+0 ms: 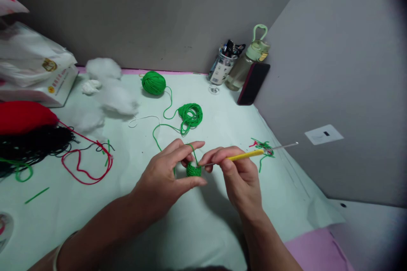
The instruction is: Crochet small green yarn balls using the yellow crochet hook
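Observation:
My left hand (168, 173) pinches a small green crocheted piece (193, 170) between thumb and fingers, with green yarn looped over the raised index finger. My right hand (237, 173) grips a crochet hook (251, 153) with a yellow handle and a metal shaft; its tip points into the green piece. The working yarn runs back over the pale green table cover (190, 228) to a loose green coil (190, 115) and a green yarn ball (153, 82).
White stuffing (108, 89) lies at the back left beside a plastic bag (32, 63). Red fabric (22, 116), black yarn (34, 144) and red yarn (85, 165) lie left. A pen jar (222, 65), a water bottle (249, 59) and a phone (253, 82) stand in the corner. Yarn scraps (263, 148) lie right.

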A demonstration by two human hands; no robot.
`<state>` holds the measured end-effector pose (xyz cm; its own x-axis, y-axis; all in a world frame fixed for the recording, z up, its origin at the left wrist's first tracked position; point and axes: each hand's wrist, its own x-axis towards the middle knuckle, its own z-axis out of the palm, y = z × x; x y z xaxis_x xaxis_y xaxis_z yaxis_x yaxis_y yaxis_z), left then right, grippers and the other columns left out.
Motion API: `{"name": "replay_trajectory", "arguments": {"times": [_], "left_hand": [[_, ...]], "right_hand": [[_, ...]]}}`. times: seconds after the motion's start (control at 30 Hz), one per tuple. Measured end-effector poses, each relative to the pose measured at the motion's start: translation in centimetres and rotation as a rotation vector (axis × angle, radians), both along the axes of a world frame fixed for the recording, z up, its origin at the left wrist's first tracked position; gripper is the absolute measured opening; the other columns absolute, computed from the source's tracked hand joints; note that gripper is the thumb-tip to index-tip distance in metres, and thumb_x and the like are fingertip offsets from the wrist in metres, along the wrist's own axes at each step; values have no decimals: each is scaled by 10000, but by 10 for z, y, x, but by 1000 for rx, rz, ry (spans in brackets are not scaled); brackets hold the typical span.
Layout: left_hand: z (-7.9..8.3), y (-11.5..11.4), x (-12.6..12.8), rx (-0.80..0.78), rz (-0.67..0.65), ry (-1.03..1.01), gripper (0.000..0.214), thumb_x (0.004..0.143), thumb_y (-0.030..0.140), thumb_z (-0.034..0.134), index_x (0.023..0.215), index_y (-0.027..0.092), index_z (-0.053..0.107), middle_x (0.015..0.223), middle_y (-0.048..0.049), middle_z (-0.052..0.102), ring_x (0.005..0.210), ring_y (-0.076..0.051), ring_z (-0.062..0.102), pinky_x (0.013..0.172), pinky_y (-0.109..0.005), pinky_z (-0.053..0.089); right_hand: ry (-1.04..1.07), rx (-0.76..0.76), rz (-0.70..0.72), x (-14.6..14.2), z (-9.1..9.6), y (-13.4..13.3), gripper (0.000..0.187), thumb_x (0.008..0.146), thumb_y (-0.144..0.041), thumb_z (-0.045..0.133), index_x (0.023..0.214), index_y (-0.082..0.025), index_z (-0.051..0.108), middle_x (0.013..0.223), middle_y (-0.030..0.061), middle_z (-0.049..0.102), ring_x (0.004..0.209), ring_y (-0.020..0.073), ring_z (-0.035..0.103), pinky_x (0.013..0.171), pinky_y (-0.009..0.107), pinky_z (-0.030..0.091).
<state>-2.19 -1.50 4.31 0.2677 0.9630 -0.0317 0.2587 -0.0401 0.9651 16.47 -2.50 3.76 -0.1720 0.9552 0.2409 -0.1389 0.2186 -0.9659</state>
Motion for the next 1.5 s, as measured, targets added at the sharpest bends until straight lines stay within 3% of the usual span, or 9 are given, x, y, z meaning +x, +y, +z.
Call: {"name": "replay_trajectory", "arguments": {"times": [0.13, 0.4, 0.5, 0.7, 0.8, 0.93, 1.07, 1.23, 1.5], "left_hand": [[-1, 0, 0, 28, -10, 16, 612, 764, 346, 856, 1350, 300, 688, 904, 6, 577, 879, -207, 609, 812, -349, 543], [-5, 0, 1, 106, -44, 113, 590, 766, 173, 803, 1343, 218, 690, 882, 23, 550, 839, -170, 599, 819, -326, 547], [-6, 1, 1, 99, -44, 141, 582, 798, 202, 771, 1370, 183, 668, 866, 17, 548, 806, -174, 596, 777, -335, 554], [-4, -1, 4, 168, 48, 77, 558, 839, 183, 692, 1394, 171, 640, 965, -18, 648, 758, -150, 579, 756, -309, 563], [-3, -4, 6, 270, 56, 17, 497, 864, 150, 665, 1361, 170, 658, 1036, -35, 694, 759, -137, 590, 735, -274, 563], [-2, -5, 6, 328, 80, -8, 491, 855, 114, 664, 1345, 138, 658, 900, -12, 676, 826, -149, 650, 796, -261, 573], [1, -6, 6, 317, 108, 11, 493, 872, 134, 656, 1364, 144, 639, 924, -21, 694, 847, -154, 668, 835, -273, 581], [7, -9, 8, 279, 90, -45, 356, 956, 247, 597, 1299, 196, 680, 1032, -56, 732, 940, -173, 705, 893, -303, 577], [7, -16, 15, -28, 188, -289, 396, 849, 310, 760, 1240, 255, 735, 1041, -39, 731, 1027, -220, 686, 992, -348, 526]], "right_hand": [[5, 3, 25, 1, 0, 0, 172, 1046, -299, 548, 1005, -235, 701, 968, 46, 749, 865, 166, 673, 775, 321, 553], [-268, 173, 65, 5, 6, 0, 163, 1041, -219, 536, 1009, -228, 696, 939, 45, 721, 939, 197, 694, 865, 382, 547], [-397, 331, 67, 3, 6, 1, 167, 1028, -146, 517, 1024, -216, 669, 928, 52, 722, 910, 192, 682, 830, 374, 551], [-733, 752, -161, -4, 2, -4, 183, 997, -88, 504, 1049, -193, 645, 980, 114, 736, 830, 200, 655, 674, 340, 528], [-722, 815, -220, -5, 2, -5, 187, 985, -63, 501, 1038, -180, 637, 973, 124, 743, 826, 193, 663, 666, 327, 551], [-776, 885, -275, -6, 6, -7, 174, 974, -60, 523, 1027, -161, 654, 961, 132, 762, 826, 193, 693, 685, 310, 579], [-898, 945, -344, -7, 8, -9, 161, 975, -80, 546, 1031, -161, 673, 972, 139, 790, 861, 204, 726, 735, 317, 605], [-848, 1000, -453, -5, 6, -9, 179, 954, -50, 567, 1034, -157, 686, 965, 136, 797, 849, 191, 738, 738, 308, 610], [-984, 1021, -437, -2, 11, -14, 207, 964, -50, 584, 1069, -169, 717, 1036, 106, 762, 957, 193, 694, 847, 318, 615]]}}
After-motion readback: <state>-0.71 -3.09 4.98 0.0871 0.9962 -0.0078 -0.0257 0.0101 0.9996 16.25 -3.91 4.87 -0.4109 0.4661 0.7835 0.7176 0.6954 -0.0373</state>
